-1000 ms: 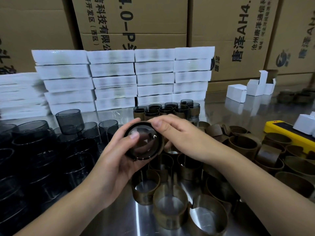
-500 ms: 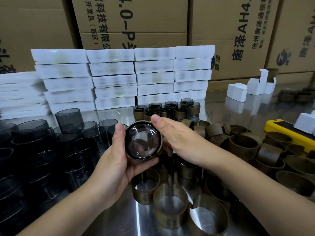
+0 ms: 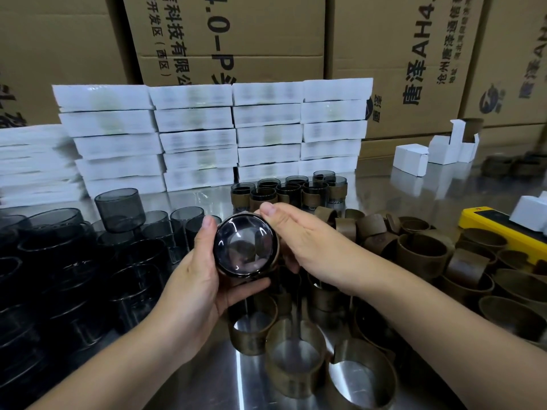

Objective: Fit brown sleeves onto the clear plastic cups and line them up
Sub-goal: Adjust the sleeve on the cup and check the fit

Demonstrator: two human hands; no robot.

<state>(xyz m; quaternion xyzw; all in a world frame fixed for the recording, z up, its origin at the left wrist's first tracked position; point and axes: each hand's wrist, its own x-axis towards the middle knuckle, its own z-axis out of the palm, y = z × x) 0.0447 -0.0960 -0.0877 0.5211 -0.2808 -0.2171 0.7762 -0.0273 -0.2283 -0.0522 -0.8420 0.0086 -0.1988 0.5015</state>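
Between both hands I hold a clear smoky cup (image 3: 245,245), its round base turned toward me. My left hand (image 3: 201,273) cradles it from the left and below, thumb curled under its rim. My right hand (image 3: 299,235) lies against its right side with the thumb on top, where a brown sleeve edge (image 3: 276,255) shows round the cup. Loose brown sleeves (image 3: 293,359) lie on the steel table in front and to the right. A row of sleeved cups (image 3: 290,193) stands behind the hands. Bare cups (image 3: 120,208) crowd the left.
Stacks of white packets (image 3: 207,137) stand behind the cups, with cardboard boxes (image 3: 231,39) along the back. Small white cartons (image 3: 411,158) sit at the right rear. A yellow device (image 3: 485,223) lies at the right edge.
The cup has been turned so that its base faces me squarely. My left thumb has slipped from the front of the cup to beneath it, and my right hand has shifted along the side.
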